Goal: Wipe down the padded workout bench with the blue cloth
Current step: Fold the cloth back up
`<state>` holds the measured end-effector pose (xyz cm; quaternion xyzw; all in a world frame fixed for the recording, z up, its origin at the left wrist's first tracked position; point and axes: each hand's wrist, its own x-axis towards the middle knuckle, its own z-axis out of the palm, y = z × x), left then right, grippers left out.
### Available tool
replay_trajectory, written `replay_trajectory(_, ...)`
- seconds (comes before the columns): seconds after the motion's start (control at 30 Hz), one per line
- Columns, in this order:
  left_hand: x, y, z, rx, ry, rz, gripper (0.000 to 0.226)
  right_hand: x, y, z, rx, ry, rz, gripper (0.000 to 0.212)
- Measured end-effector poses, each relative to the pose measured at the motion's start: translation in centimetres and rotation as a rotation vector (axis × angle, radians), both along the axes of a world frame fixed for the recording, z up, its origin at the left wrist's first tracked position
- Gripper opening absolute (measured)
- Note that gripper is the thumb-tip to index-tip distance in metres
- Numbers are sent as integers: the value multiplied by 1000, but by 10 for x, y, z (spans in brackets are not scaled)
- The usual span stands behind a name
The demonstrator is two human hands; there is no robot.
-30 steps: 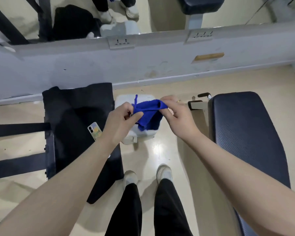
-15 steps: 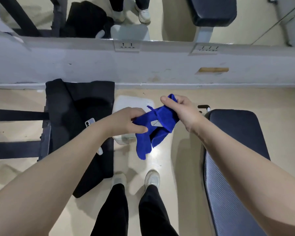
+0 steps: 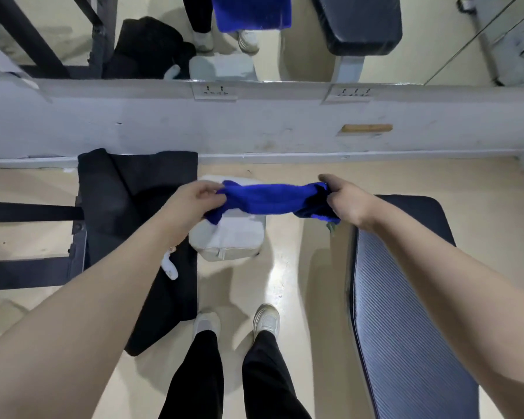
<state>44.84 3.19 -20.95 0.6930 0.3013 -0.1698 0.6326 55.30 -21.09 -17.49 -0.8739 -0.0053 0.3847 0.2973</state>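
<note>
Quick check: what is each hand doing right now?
Left hand: grips one end of the blue cloth.
Right hand: grips the other end, cloth stretched between them.

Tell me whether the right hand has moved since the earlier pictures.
Yes. The right hand has moved right, away from the white bag toward the bench, stretching the cloth out.

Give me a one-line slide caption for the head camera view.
Both hands, left and right, stretch the blue cloth out beside the padded workout bench.
</note>
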Motion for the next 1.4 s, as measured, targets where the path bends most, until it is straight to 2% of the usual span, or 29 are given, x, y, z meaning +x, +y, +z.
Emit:
replay_trajectory(0.07,5,-14,-1,-130,-39,313,18,-6,4,-1,-195,-67,50,18)
replay_trajectory(0.1,7,-24,2,-133,-56,338,18,-13,10,-1,-207,-37,49,25)
replay_trajectory(0.13,7,-34,5,-101,-73,289,22,-21,17,-3,-150,24,-5,26)
replay_trajectory(0.2,0,-56,12,-15,-81,91,32,-37,31,-11,101,162,-278,27)
replay_trajectory(0.27,-9,-72,18,-28,-73,-52,25,-51,43,-13,331,285,-554,24)
replay_trajectory(0.3,-12,-76,21,-48,-91,-117,18,-56,48,-12,387,300,-609,18)
replay_trajectory(0.33,-15,-78,24,-38,-133,-187,14,-59,52,-14,421,303,-633,18)
replay_trajectory(0.4,-20,-75,19,119,-213,-331,19,-65,57,-10,485,345,-660,25)
replay_trajectory(0.5,-24,-66,12,339,-267,-412,27,-69,58,-3,587,496,-666,19)
replay_trajectory(0.6,-23,-54,9,463,-299,-487,10,-70,51,-6,611,527,-562,23)
replay_trajectory(0.67,-20,-44,8,493,-317,-492,16,-70,42,-11,485,475,-281,20)
replay_trajectory(0.73,-18,-36,10,428,-309,-477,20,-68,32,-22,261,396,125,32)
replay_trajectory(0.8,-15,-28,14,343,-270,-481,19,-61,25,-41,46,295,428,43)
replay_trajectory(0.87,-14,-18,11,324,-214,-494,16,-52,26,-61,-224,64,672,43)
replay_trajectory(0.93,-15,-3,-6,422,-163,-542,13,-40,34,-80,-437,-249,797,37)
replay_trajectory(1.0,-19,10,-33,561,-93,-599,8,-32,47,-97,-469,-463,798,35)
replay_trajectory(1.03,-20,17,-49,616,-49,-586,8,-27,53,-106,-410,-502,774,35)
replay_trajectory(1.1,-15,28,-79,685,-8,-504,15,-16,62,-127,-172,-450,645,29)
replay_trajectory(1.17,0,37,-102,738,-68,-421,19,-6,66,-147,93,-389,456,20)
replay_trajectory(1.2,9,40,-110,758,-97,-387,20,-2,68,-155,160,-423,398,15)
replay_trajectory(1.27,22,44,-124,787,-150,-316,22,2,72,-167,214,-526,333,11)
replay_trajectory(1.37,24,45,-135,776,-209,-217,26,3,78,-177,232,-584,220,32)
replay_trajectory(1.4,20,44,-138,749,-209,-198,29,1,79,-181,224,-592,199,31)
